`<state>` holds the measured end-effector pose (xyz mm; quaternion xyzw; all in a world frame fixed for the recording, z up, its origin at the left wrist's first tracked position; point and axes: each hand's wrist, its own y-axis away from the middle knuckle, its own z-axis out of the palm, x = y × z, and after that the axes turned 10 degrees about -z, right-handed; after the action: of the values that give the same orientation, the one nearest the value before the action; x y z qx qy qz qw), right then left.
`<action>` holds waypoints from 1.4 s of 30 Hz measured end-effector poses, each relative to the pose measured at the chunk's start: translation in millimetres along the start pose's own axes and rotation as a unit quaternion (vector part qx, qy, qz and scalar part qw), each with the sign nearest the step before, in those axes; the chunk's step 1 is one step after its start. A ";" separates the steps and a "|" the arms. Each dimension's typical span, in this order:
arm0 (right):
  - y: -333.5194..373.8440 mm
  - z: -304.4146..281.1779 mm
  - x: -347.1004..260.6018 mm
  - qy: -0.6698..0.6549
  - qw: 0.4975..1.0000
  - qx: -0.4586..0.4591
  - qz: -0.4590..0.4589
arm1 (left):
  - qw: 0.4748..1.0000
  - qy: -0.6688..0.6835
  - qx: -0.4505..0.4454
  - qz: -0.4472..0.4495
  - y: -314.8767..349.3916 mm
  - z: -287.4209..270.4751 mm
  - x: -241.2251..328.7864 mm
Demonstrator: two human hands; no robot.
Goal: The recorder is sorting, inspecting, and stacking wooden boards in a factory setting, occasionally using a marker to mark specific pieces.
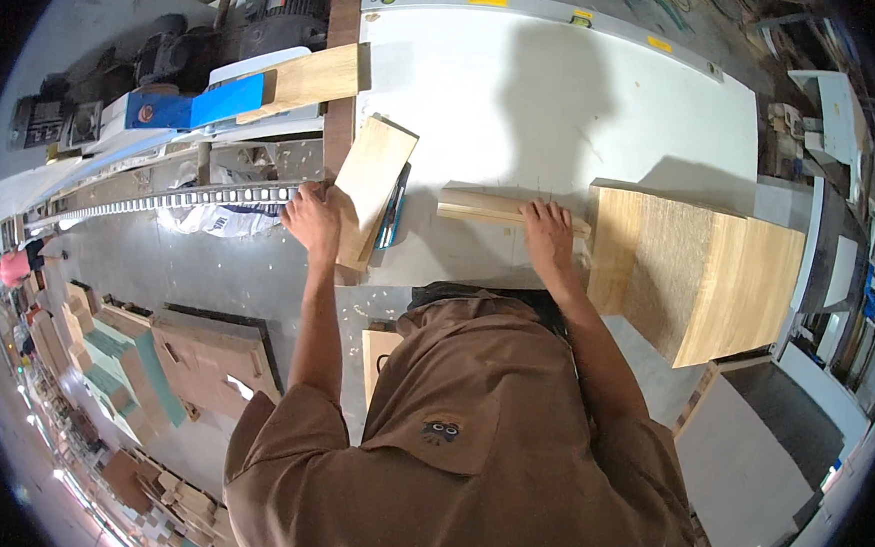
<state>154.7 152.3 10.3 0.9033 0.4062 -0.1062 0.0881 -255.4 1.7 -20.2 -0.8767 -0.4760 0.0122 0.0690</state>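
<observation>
My right hand (550, 242) is closed over the right part of a short, pale wooden strip (482, 206) on the white worktable (449, 84). There seem to be two strips stacked. Fingers curled, my left hand (312, 221) is at the table's left edge, against the side of a small pile of light wooden boards (375, 174). What its fingers close on is hidden. A flat blue-and-dark item (392, 211) sticks out from under these boards. Just right of my right hand lies a stack of wide, glued wooden panels (698, 269).
A spirit level (544, 11) lies along the table's far edge. To the left are a chain conveyor (182, 198), a motor (288, 19) and a blue guard (197, 108) with a board beside it. Panel stacks (212, 350) stand on the floor at lower left. Another person (19, 263) is far left.
</observation>
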 end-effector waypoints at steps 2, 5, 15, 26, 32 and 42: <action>3.6 5.1 -2.6 0.002 1.000 0.011 0.007 | 0.997 -0.008 -0.073 0.027 -25.7 -16.9 0.5; -0.1 3.5 -4.6 -0.003 1.000 0.009 0.016 | 0.989 0.060 0.011 0.138 -88.9 -19.8 11.2; 3.9 9.3 -4.2 0.019 0.995 0.094 0.002 | 0.910 -0.144 -0.207 0.330 -273.4 1.8 125.4; 2.1 8.6 -9.4 0.031 0.992 0.122 0.017 | 0.824 -0.036 -0.204 0.528 -22.6 -31.5 354.1; 3.6 8.2 -16.5 0.036 0.995 0.090 0.039 | 0.739 0.082 -0.319 0.588 38.9 9.0 350.7; 3.7 16.5 -0.9 0.054 0.990 0.128 0.033 | 0.759 0.236 -0.456 0.400 77.9 -58.1 244.1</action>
<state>154.9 145.2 -5.1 0.9246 0.3630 -0.1053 -0.0473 -52.0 157.5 37.8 -0.8900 -0.0002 -0.3876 -0.2402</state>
